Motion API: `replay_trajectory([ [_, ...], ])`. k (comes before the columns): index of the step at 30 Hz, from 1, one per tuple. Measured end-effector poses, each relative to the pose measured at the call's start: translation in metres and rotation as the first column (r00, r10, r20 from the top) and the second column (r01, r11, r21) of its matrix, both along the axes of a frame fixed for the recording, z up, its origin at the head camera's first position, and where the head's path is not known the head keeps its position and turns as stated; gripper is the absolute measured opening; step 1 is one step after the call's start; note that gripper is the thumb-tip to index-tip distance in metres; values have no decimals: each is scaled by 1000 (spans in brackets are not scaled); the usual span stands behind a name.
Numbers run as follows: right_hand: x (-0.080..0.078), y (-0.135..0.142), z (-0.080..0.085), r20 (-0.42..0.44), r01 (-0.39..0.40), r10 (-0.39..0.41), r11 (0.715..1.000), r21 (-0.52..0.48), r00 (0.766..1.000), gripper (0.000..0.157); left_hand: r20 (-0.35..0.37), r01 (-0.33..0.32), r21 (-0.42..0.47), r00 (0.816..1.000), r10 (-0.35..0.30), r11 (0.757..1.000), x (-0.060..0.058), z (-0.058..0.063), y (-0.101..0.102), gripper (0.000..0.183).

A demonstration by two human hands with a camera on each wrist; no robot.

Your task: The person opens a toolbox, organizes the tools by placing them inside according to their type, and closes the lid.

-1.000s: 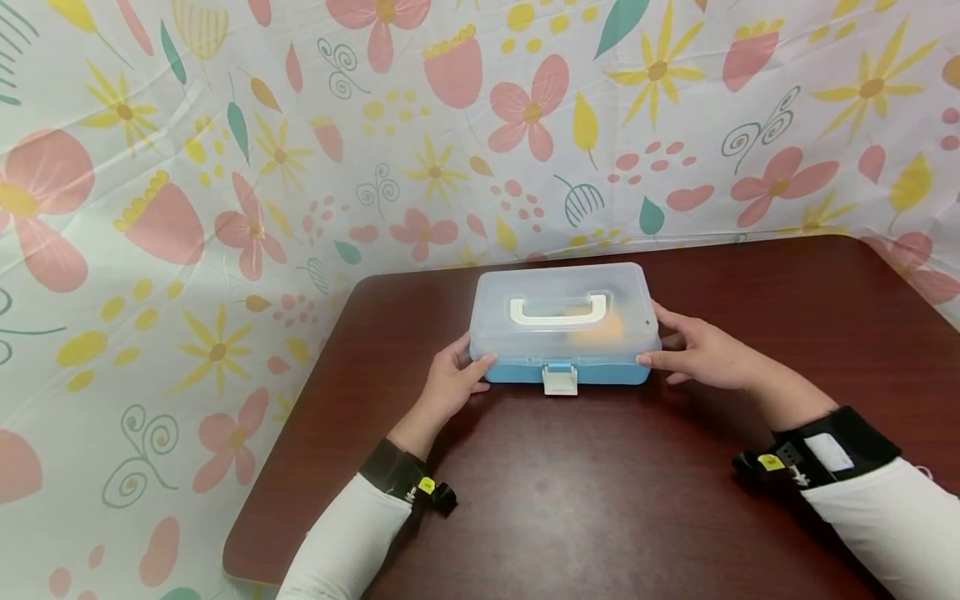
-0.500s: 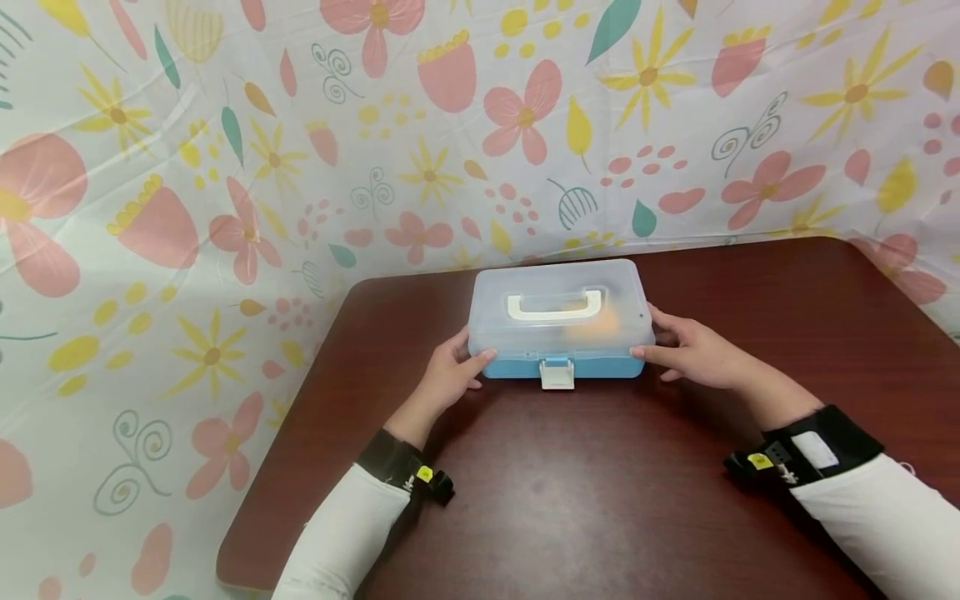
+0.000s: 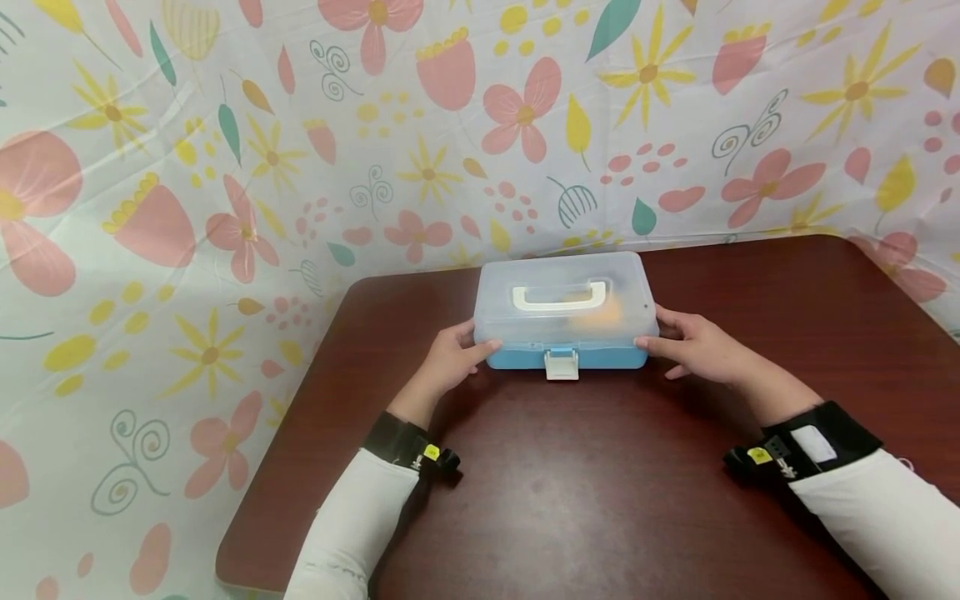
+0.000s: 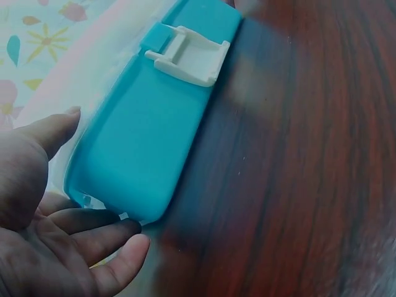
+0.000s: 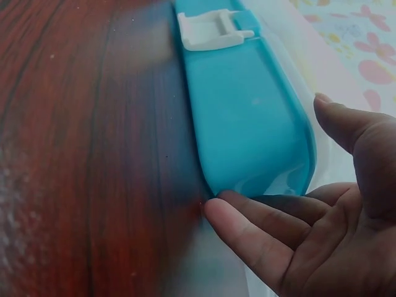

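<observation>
A plastic storage box (image 3: 566, 287) with a blue base and a frosted clear lid stands near the back of the table. Its white carry handle (image 3: 560, 306) lies flat on the lid, and an orange shape shows dimly through the plastic. The white front latch (image 4: 192, 55) is flipped out and down. My left hand (image 3: 452, 358) holds the box's left end, thumb at the front corner and fingers along the side. At the opposite end my right hand (image 3: 701, 348) grips likewise, its lower fingers close to the base's bottom edge in the right wrist view.
A dark reddish-brown table (image 3: 570, 492) with rounded corners lies beneath. Behind it and to the left hangs a white flower-print cloth (image 3: 420, 108), with the box close in front of its back part. Both wrists wear black straps.
The box has slid a little toward the back of the table, with both hands moving along on its ends. The view has also shifted slightly.
</observation>
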State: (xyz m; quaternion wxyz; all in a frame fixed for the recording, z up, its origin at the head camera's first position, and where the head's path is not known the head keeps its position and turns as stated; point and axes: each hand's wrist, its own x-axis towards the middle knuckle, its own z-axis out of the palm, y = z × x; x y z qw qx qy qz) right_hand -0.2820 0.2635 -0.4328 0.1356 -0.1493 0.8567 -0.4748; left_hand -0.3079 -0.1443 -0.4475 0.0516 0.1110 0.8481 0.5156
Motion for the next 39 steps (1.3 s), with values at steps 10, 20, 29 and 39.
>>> replay_trajectory([
  [10,-1,2,0,-5,-27,26,999,-24,1000,79,-102,46,-30,994,-49,999,6,-3,3,59],
  [20,-1,3,-2,7,-17,17,999,-46,1000,76,-110,48,-89,992,-58,995,10,-4,5,78],
  [29,0,4,-1,50,-45,51,993,-113,997,76,-102,-1,-71,995,-7,997,11,-7,7,78],
  [39,1,5,0,1,-16,16,993,-117,1000,81,-138,23,-4,990,-24,1000,10,-6,9,73],
])
